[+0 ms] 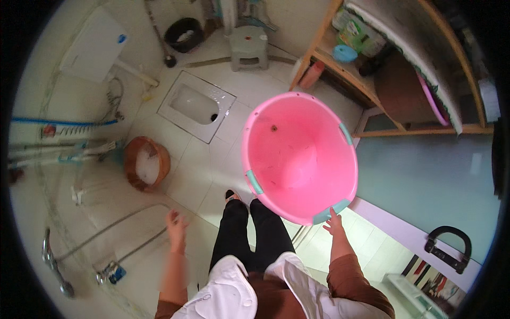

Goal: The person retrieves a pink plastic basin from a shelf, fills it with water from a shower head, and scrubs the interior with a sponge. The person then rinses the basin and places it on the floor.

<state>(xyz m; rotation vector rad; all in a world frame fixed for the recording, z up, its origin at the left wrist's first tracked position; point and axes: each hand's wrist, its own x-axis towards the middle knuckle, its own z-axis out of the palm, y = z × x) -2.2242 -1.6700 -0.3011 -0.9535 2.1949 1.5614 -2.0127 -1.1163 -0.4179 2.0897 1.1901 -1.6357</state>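
Note:
A large pink tub (297, 143) with teal handles stands in front of me on the right, its wide mouth turned up toward me. At its near rim, my right hand (334, 224) has one digit over the teal handle and the other fingers just below the edge. The hand appears closed on that rim, though part of the grip is hard to see. On the left, my left hand (177, 228) is raised and away from the tub. It holds nothing, its fingers are loosely bent and apart, and it is slightly blurred.
A squat toilet (197, 105) lies in the tiled floor beyond my feet. An orange-brown basin (163, 164) with whitish contents stands left. Farther off are a grey stool (248, 49) and a black basin (184, 36). A wooden shelf (350, 72) rises right; a shower hose (114, 226) hangs left.

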